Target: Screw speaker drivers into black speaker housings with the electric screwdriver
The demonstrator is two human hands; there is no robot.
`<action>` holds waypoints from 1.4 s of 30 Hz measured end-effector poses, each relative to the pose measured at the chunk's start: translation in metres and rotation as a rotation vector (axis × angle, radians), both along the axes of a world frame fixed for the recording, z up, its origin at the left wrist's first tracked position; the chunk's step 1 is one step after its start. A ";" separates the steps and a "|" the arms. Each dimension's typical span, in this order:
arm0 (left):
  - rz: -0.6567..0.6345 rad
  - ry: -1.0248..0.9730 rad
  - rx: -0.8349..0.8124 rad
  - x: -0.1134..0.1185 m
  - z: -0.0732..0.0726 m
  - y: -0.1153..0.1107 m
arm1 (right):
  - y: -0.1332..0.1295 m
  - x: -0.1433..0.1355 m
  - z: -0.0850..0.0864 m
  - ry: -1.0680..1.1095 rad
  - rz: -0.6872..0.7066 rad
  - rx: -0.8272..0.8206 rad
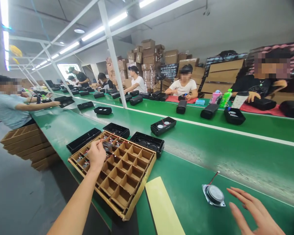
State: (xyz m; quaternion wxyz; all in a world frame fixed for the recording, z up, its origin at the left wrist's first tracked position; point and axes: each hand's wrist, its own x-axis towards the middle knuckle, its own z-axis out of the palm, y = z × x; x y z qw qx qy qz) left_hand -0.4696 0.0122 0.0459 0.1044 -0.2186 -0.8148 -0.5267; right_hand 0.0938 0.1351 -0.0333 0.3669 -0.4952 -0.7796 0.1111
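My left hand [97,154] is over the far left part of a cardboard divider tray [139,178], its fingers pinched together. A dark, blurred speaker driver [108,146] with red wire hangs at the fingertips. Several more drivers with red leads sit in the tray's left and far compartments; the near right ones hold nothing. On the green bench a round silver speaker driver [215,194] lies magnet side up, its short red lead pointing away. Just right of it, my right hand [256,212] is open, fingers spread and apart from the driver.
Black speaker housings [147,143] stand behind the tray, and one with two drivers [163,125] is on the belt [198,140]. A pale yellow strip [164,205] lies right of the tray. Several co-workers sit across the line; another person [12,102] stands at left by stacked trays [26,147].
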 end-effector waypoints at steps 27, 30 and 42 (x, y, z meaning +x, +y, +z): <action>-0.676 -0.056 -0.536 0.264 -0.060 -0.032 | -0.083 -0.002 0.013 0.084 0.237 -0.659; -0.687 0.077 -0.662 0.287 -0.073 -0.036 | -0.075 0.012 0.006 0.007 0.202 -0.535; -0.721 0.104 -0.728 0.289 -0.081 -0.064 | -0.106 -0.038 0.037 0.094 0.540 -0.177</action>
